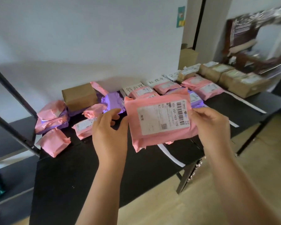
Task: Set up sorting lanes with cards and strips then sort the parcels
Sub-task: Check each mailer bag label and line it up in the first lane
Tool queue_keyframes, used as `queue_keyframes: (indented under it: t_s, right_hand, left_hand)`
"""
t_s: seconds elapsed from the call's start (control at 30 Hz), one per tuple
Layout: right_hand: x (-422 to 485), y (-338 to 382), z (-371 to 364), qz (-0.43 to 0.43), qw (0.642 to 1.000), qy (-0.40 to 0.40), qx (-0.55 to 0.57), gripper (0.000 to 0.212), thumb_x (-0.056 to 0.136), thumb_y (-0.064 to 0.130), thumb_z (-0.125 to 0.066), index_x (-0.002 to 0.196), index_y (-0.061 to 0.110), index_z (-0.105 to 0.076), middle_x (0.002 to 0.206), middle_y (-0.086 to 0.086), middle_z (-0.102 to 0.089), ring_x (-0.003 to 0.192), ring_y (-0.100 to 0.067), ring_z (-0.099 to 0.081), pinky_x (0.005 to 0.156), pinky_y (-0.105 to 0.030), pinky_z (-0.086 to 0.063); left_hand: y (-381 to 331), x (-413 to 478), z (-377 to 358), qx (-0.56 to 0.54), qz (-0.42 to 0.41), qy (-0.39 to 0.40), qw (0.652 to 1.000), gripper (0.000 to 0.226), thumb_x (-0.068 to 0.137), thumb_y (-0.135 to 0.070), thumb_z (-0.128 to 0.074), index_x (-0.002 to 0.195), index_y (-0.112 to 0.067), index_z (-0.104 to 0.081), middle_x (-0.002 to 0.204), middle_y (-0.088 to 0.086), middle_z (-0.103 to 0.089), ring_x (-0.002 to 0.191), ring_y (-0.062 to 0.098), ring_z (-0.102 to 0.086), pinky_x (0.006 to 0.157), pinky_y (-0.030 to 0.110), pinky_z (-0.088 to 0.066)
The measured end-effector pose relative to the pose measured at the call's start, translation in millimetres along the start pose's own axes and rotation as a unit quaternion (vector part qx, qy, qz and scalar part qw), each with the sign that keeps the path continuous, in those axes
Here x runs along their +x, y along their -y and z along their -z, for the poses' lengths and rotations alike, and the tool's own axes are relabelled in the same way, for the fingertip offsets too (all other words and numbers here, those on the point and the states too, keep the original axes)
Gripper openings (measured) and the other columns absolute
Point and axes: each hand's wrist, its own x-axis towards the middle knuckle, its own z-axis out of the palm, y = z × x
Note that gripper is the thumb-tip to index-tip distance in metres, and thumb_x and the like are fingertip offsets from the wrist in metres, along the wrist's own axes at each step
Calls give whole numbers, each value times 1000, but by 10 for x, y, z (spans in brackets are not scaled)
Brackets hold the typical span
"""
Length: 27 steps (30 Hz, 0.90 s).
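Both forearms reach in from the near edge. The right hand (209, 125) grips the right edge of a pink parcel (159, 120), thumb on the front by the barcode, fingers behind. The left hand (110, 127) is at the parcel's left edge with curled fingers touching it and the thumb raised just off it; can't tell if it really pinches. The parcel is held up above the black table (71, 176), label facing the person, tilted, not resting on anything.

Under the parcel a white strip (169, 153) lies on the table, running toward the near edge. Another white strip (250, 104) lies further right.

On the left is a loose heap of pink parcels (53, 142), with purple parcels (113, 101) mixed in. A brown box (79, 96) sits on the heap at the back.

Behind the held parcel, handwritten cards (133, 88) stand along the wall, one per lane. Sorted pink parcels (165, 86) lie just in front of them.

Far right are cardboard boxes (243, 82) in a row, blurred. A black frame (11, 95) leans at the far left. The white wall behind has a small poster (180, 17).
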Motion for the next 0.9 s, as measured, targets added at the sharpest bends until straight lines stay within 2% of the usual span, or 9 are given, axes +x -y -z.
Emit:
queue_keyframes:
  t_s: [0.07, 0.17, 0.3, 0.47, 0.6, 0.7, 0.8, 0.9]
  right_hand:
    - [190, -45, 170, -4, 1000, 2, 6, 6, 90, 21, -72, 85, 23, -74, 85, 11, -76, 77, -1, -73, 65, -25, -59]
    - [506, -124, 496, -1, 1000, 11, -5, 9, 90, 21, -72, 82, 24, -74, 80, 15, -75, 74, 0, -72, 62, -22, -59]
    - [941, -383, 980, -3, 999, 23, -42, 14, 91, 19, -69, 78, 23, -73, 75, 19, -73, 70, 4, -70, 55, -17, -53]
    - [1307, -830, 1379, -21, 994, 49, -92, 12, 92, 20, -67, 83, 26, -72, 72, 19, -69, 68, 10, -66, 50, -13, -49]
    - [1557, -1084, 1499, -30, 991, 78, -103, 14, 93, 22, -66, 85, 32, -71, 76, 21, -69, 71, 5, -68, 56, -14, -49]
    - [1739, -1260, 1482, -39, 987, 99, -123, 15, 95, 25, -65, 85, 35, -69, 80, 19, -69, 78, -1, -69, 63, -21, -54]
    - [1967, -1424, 1407, -57, 978, 117, -160, 26, 97, 29, -62, 74, 40, -60, 77, 21, -67, 76, 2, -67, 59, -16, -51]
    - [2243, -1620, 1295, -87, 972, 106, -192, 26, 97, 29, -59, 71, 35, -58, 71, 24, -64, 70, 6, -64, 52, -13, -43]
  left_hand:
    - [-105, -38, -230, -23, 45, 48, 998, 24, 88, -38, -70, 112, -37, -66, 102, -18, -64, 84, -4, -57, 65, 15, -39]
    - [-299, -188, -659, -58, 98, 105, 988, 30, 91, -43, -66, 119, -34, -67, 104, -19, -68, 87, -5, -61, 65, 15, -43]
    - [-578, -384, -1272, -77, 129, 117, 982, 35, 91, -42, -66, 125, -31, -65, 108, -16, -67, 90, -2, -62, 70, 19, -48]
    - [-725, -676, -1884, -57, 149, 140, 977, 31, 94, -37, -64, 124, -30, -66, 90, -26, -60, 79, -7, -58, 59, 11, -38]
    - [-739, -748, -2237, -33, 172, 164, 971, 31, 94, -33, -64, 124, -28, -67, 86, -26, -60, 76, -1, -61, 57, 15, -43]
    - [-707, -708, -2491, -12, 180, 188, 966, 27, 95, -33, -63, 121, -28, -69, 86, -25, -62, 76, 0, -62, 58, 18, -47]
    - [-626, -618, -2800, 8, 187, 219, 958, 27, 96, -32, -61, 122, -27, -68, 93, -20, -66, 80, -1, -62, 63, 18, -48]
    - [-522, -533, -3150, 16, 198, 251, 948, 29, 98, -31, -58, 124, -23, -67, 99, -15, -68, 82, -2, -61, 61, 15, -45]
